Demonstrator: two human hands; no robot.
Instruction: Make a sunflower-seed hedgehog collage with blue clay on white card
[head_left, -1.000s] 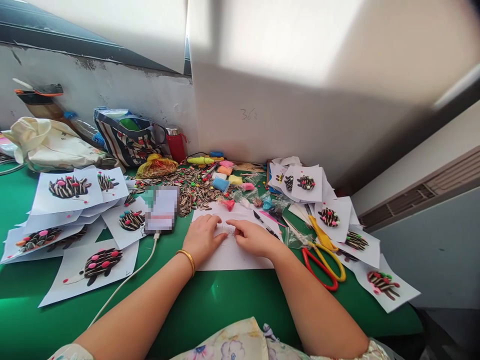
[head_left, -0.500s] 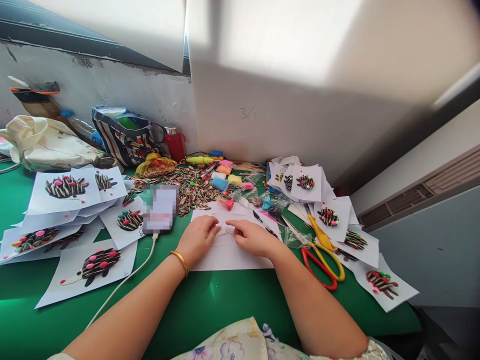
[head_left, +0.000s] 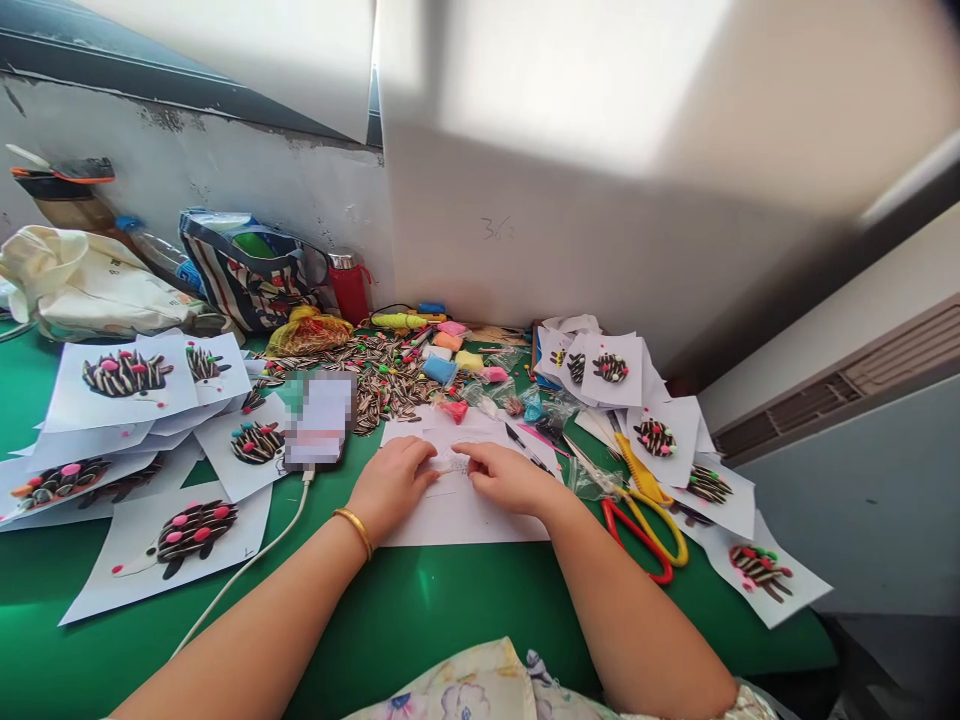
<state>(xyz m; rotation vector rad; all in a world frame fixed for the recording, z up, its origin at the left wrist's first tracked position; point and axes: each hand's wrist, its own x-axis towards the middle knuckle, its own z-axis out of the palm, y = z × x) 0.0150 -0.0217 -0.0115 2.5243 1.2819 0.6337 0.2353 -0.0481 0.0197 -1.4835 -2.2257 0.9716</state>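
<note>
My left hand (head_left: 391,487), with a gold bangle at the wrist, rests on the left side of a white sheet of paper (head_left: 465,525); its fingers stretch forward, with the thumb apart. From the right, my right hand (head_left: 514,478) lies on the same sheet, index finger extended leftward and the other fingers partly curled beneath. Nothing shows in either hand. Faint marks and writing are visible on the paper between them. A black pen (head_left: 529,450) lies by the sheet's right edge. A phone (head_left: 319,420) on a white cable lies left of my left hand.
Sunflower seeds (head_left: 382,370) are heaped behind the paper, beside colored clay packs (head_left: 440,369). Red and yellow scissors (head_left: 637,525) and a yellow cutter (head_left: 637,462) lie right. Hedgehog pictures made of seeds (head_left: 199,535) are on both sides. Bags and a red bottle (head_left: 349,285) stand behind.
Both hands stay nearly in place on the paper; nothing is picked up or let go. The view has shifted very slightly.
</note>
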